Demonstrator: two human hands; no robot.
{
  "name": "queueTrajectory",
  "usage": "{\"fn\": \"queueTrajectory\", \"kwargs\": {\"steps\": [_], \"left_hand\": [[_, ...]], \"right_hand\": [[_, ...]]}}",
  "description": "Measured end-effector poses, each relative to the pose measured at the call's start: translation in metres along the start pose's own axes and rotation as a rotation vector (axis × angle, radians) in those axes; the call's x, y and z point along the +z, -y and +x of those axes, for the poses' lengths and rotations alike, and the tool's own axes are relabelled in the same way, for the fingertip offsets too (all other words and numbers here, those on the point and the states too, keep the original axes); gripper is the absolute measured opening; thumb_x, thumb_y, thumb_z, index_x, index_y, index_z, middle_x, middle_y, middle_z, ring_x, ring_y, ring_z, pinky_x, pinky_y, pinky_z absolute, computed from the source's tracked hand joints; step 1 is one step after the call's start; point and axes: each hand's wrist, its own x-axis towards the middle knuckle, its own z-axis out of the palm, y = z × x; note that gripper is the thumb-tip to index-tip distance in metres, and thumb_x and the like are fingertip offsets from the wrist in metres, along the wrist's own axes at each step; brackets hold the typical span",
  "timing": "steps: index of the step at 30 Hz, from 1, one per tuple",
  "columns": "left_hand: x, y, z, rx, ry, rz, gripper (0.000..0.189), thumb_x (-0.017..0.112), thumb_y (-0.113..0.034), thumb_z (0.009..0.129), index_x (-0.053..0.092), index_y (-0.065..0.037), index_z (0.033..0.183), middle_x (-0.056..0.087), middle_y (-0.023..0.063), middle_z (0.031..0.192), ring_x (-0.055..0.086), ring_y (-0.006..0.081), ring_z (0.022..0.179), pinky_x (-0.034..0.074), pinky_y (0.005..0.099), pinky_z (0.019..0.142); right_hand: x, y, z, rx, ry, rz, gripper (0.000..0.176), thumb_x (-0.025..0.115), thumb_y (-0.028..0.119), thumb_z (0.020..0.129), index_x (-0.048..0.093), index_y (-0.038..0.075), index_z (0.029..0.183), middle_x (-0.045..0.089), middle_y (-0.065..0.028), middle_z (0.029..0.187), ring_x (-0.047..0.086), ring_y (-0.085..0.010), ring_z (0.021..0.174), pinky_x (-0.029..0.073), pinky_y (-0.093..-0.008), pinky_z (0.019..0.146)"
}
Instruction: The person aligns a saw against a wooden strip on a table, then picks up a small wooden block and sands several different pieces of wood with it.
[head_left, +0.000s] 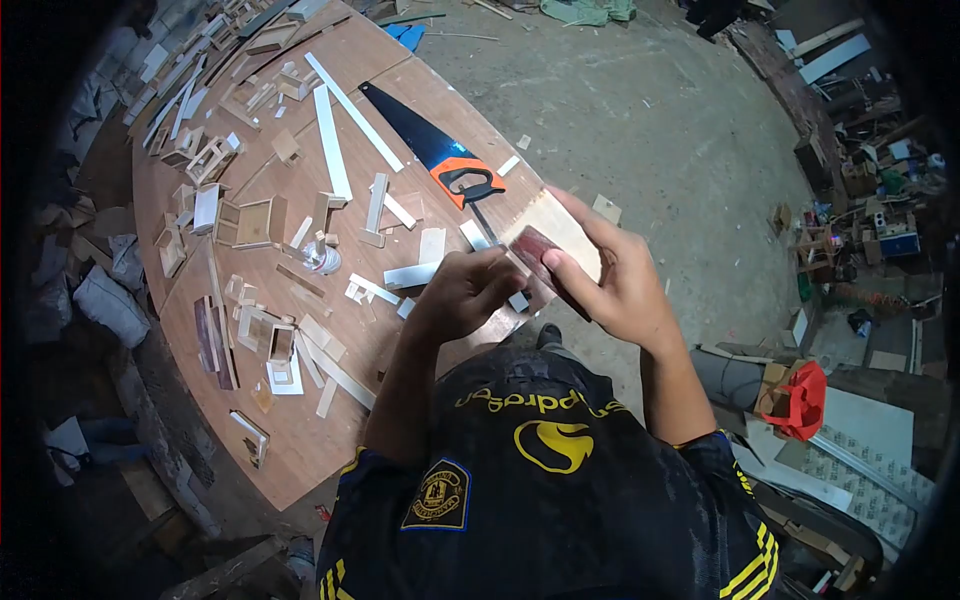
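Near the table's right edge, my right hand point(622, 285) grips a light wooden piece point(568, 235) together with a dark reddish-brown block point(533, 247), its thumb pressed on the block. My left hand point(465, 292) is close by on the left, fingers bent in towards the block's left end; what its fingertips hold, if anything, is hidden. Just beyond the hands, a handsaw with an orange and black handle point(468, 182) lies on the wooden table point(290, 480). White strips point(412, 275) lie beside my left hand.
Small wooden boxes point(258, 222), offcuts and long white strips point(332, 145) cover much of the table's left and middle. A clear jar point(321, 258) stands among them. Right of the table is concrete floor, with a red bag point(803, 400) at the lower right.
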Motion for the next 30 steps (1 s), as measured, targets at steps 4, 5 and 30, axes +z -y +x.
{"fn": "queueTrajectory", "kwargs": {"steps": [4, 5, 30], "left_hand": [[0.012, -0.001, 0.003, 0.028, -0.02, -0.075, 0.026, 0.06, -0.022, 0.093, 0.059, 0.001, 0.082, 0.057, 0.0055, 0.067, 0.05, 0.009, 0.063, 0.043, 0.0288, 0.057], [0.006, 0.004, 0.004, 0.038, -0.006, -0.025, 0.026, 0.06, -0.023, 0.093, 0.059, 0.001, 0.084, 0.058, 0.006, 0.068, 0.05, 0.0084, 0.064, 0.043, 0.0285, 0.057], [0.053, -0.003, 0.016, 0.22, -0.129, 0.219, 0.041, 0.042, -0.037, 0.1, 0.055, 0.002, 0.097, 0.06, 0.0151, 0.08, 0.06, 0.0262, 0.072, 0.047, 0.0341, 0.067]], "right_hand": [[0.002, 0.0, 0.004, -0.024, -0.048, -0.024, 0.051, 0.064, 0.016, 0.083, 0.051, -0.003, 0.129, 0.063, -0.0263, 0.112, 0.065, -0.0324, 0.102, 0.047, -0.0355, 0.087], [0.002, -0.001, 0.004, -0.024, -0.059, -0.03, 0.051, 0.064, 0.016, 0.083, 0.051, -0.003, 0.129, 0.063, -0.0263, 0.112, 0.065, -0.0324, 0.102, 0.047, -0.0355, 0.087], [-0.028, -0.009, -0.031, 0.0, -0.219, 0.073, 0.054, 0.064, 0.015, 0.086, 0.047, 0.001, 0.135, 0.065, -0.0191, 0.11, 0.063, -0.0227, 0.101, 0.046, -0.0323, 0.089]]}}
